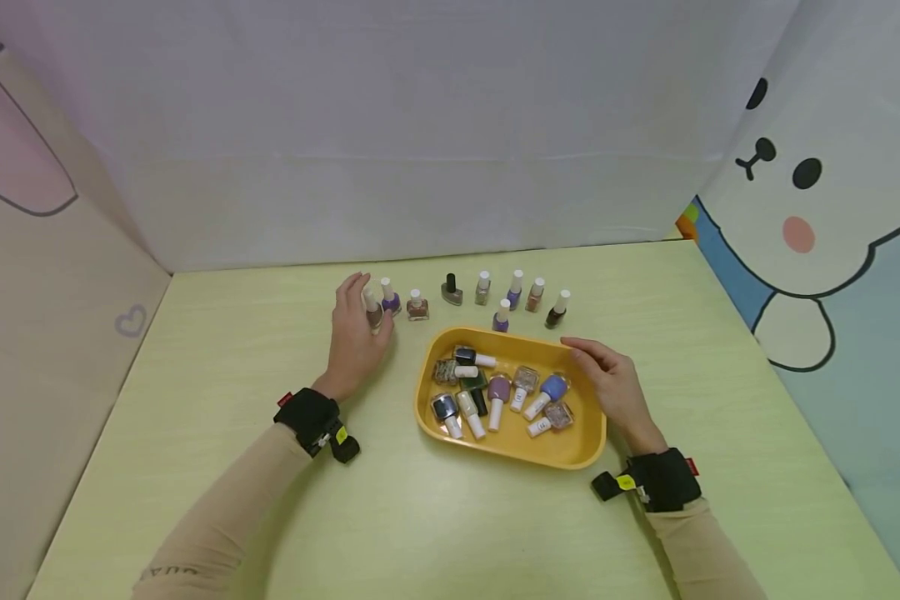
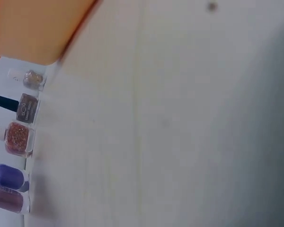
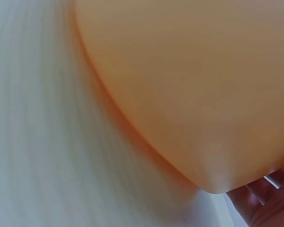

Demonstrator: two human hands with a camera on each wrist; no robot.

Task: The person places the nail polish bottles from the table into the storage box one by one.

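My left hand [image 1: 354, 337] is at the left end of a row of upright nail polish bottles. Its fingers and thumb lie loosely extended around a mauve nail polish bottle [image 2: 7, 198], which stands close beside a purple bottle [image 1: 391, 302]. My right hand [image 1: 617, 390] grips the right far corner of a yellow tray [image 1: 510, 452], fingers along the outer wall and thumb over the rim. Several nail polish bottles lie on their sides in the tray, among them a mauve one [image 1: 499, 387] and a blue one [image 1: 553, 387].
Behind the tray stand more upright bottles: a brown-pink one [image 1: 417, 308], a grey one with a black cap [image 1: 452, 292] and a dark one [image 1: 557, 312] at the right end. A white curtain [image 1: 420, 167] hangs along the table's back edge.
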